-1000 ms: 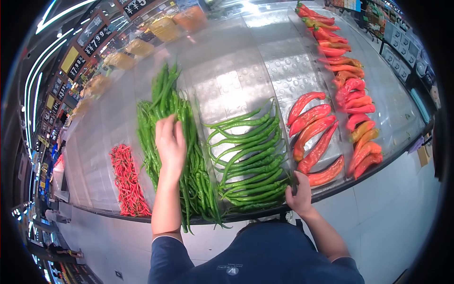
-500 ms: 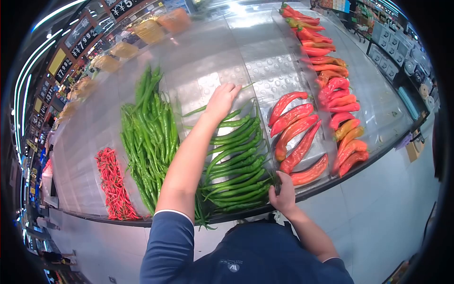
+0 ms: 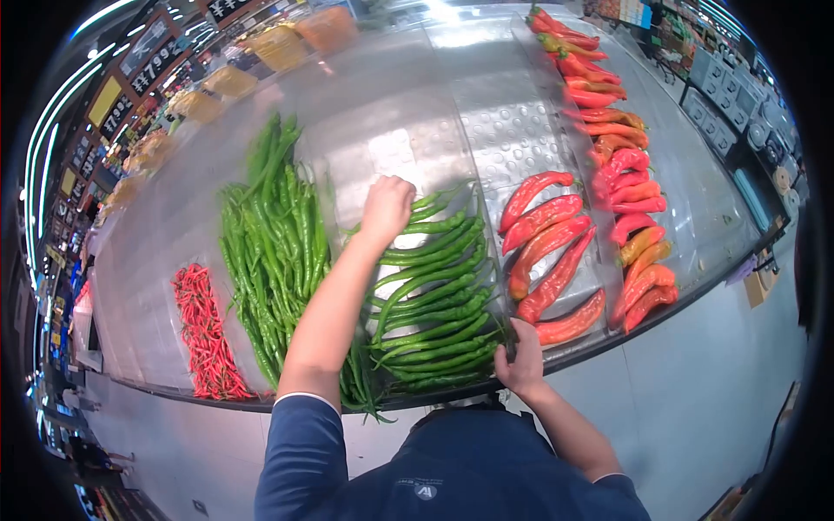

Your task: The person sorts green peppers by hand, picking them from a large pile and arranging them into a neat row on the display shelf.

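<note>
My left hand [image 3: 388,207] is closed over the far end of a row of green chili peppers [image 3: 434,300] laid side by side. Its curled fingers pinch a green chili pepper [image 3: 424,202], partly hidden beneath the hand. Down at the front edge, my right hand [image 3: 523,363] has its thumb and fingers around the near end of a clear divider [image 3: 493,269]; the exact contact is hard to see. This divider stands between the green row and several large red peppers [image 3: 545,221].
Left of the row lie a heap of long green peppers [image 3: 278,243] and a strip of small red chilies [image 3: 207,334]. A line of red and orange peppers [image 3: 627,187] runs along the right. The metal display counter [image 3: 382,95] ends in a dark front edge.
My left hand has come down and toward me, bringing the green chili pepper nearer the row's far end. My right hand stays at the front edge.
</note>
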`<state>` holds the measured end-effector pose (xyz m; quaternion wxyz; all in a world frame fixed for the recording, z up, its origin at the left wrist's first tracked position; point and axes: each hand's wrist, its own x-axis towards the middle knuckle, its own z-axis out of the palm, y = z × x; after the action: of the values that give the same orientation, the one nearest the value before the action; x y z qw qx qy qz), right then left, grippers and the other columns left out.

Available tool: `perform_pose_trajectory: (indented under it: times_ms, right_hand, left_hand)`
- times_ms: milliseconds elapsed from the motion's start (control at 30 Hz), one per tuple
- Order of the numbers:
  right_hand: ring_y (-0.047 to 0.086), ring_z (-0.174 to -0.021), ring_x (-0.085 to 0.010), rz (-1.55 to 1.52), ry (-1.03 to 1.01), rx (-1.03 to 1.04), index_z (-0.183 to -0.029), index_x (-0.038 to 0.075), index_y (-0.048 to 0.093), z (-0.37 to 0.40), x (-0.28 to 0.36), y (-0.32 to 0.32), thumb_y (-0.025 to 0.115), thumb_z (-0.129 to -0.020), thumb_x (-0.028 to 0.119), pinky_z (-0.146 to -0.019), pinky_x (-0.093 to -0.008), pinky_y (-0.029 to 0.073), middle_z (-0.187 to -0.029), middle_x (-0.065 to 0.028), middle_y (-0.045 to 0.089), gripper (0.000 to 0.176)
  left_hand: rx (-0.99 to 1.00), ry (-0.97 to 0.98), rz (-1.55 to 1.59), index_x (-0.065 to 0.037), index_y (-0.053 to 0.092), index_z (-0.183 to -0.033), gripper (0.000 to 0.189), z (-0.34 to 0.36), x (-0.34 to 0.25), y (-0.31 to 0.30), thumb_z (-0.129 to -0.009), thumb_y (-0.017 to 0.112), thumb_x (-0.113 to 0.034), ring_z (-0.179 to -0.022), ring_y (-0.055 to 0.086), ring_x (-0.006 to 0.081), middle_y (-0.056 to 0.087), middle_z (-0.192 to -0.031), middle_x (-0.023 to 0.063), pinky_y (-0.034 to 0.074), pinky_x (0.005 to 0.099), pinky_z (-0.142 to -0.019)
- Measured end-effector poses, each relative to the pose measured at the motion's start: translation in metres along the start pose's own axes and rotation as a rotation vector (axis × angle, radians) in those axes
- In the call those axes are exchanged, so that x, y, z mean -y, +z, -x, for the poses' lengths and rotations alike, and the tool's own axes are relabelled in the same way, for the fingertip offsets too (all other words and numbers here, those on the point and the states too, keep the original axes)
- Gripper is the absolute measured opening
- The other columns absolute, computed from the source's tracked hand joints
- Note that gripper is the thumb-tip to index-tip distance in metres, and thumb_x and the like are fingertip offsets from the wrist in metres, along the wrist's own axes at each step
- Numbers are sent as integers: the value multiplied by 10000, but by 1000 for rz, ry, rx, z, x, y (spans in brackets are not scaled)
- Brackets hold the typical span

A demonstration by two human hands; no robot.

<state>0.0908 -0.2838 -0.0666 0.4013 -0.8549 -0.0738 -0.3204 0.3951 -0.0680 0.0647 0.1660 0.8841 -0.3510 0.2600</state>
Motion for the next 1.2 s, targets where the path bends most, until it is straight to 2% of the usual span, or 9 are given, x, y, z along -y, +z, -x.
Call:
perform_pose_trajectory:
  times_ms: [133, 233, 467, 700, 800, 967, 1100, 1133, 1200]
  right_hand:
    - [597, -1079, -456, -20, 1, -9, -1311, -100, 485, 2, -4, 4, 659, -767, -30, -981, -496, 486, -1192, -288, 577, 575]
    - [598, -1068, -454, -45, -2, 1, -1313, -112, 476, 1, -2, 2, 653, -769, -37, -975, -498, 485, -1188, -286, 576, 577]
    - [575, -1116, -470, 9, 3, 46, -1347, -122, 443, 7, -8, 2, 639, -797, -13, -1006, -499, 467, -1231, -302, 557, 594]
    - [555, -1163, -469, 42, 23, 50, -1358, -120, 439, 6, -6, 3, 627, -813, -9, -1037, -502, 445, -1271, -298, 544, 587]
    - [555, -1178, -462, 72, 32, 42, -1366, -115, 442, 8, -5, 3, 629, -821, 9, -1042, -494, 447, -1276, -295, 551, 589]
    - [540, -1192, -470, 143, -21, 76, -1370, -114, 439, 0, 6, -1, 635, -823, 29, -1050, -515, 432, -1295, -297, 541, 599]
    - [536, -1225, -447, 364, -178, 77, -1332, -80, 511, -26, 40, -6, 665, -778, 38, -1049, -530, 436, -1330, -277, 528, 587]
    - [535, -1233, -440, 352, -215, 49, -1312, -74, 536, -33, 45, -3, 673, -771, 43, -1045, -536, 439, -1332, -268, 530, 570]
    - [541, -1232, -435, 328, -212, 31, -1283, -62, 574, -50, 56, 5, 691, -759, 47, -1046, -550, 442, -1312, -250, 554, 548]
  left_hand:
    - [151, 34, 69, 7, 687, -1013, 187, 20, -19, -6, -843, 613, -24, -1008, 602, 373, 668, -1013, 166, 479, 460, -932]
    - [-20, -43, 26, 15, 626, -1141, 285, 30, -43, -44, -860, 614, -29, -1126, 548, 373, 611, -1160, 183, 453, 455, -981]
    - [-364, -398, -445, 6, 617, -1108, 262, 51, 77, -116, -872, 675, -89, -1041, 555, 385, 609, -1089, 205, 461, 470, -953]
    - [-113, -540, -556, 11, 618, -1002, 207, 38, 134, -139, -936, 628, -186, -963, 636, 405, 684, -988, 221, 525, 490, -851]
    - [-243, -566, -465, 41, 617, -939, 243, 33, 119, -150, -971, 573, -196, -904, 659, 440, 687, -957, 258, 531, 520, -815]
    - [-564, -337, -380, 40, 595, -1184, 273, 54, 69, -173, -1020, 558, -175, -842, 656, 436, 674, -917, 251, 513, 485, -765]
    - [-347, -328, -52, 69, 598, -1185, 295, 95, -17, -166, -997, 582, -157, -924, 663, 430, 673, -1007, 266, 535, 481, -821]
    - [-359, -150, -93, 72, 595, -1168, 250, 107, -30, -152, -992, 592, -105, -778, 636, 338, 658, -933, 220, 509, 412, -690]
    - [-109, -161, 177, 63, 602, -1099, 202, 125, -66, -135, -911, 649, 7, -703, 579, 354, 592, -835, 199, 482, 440, -652]
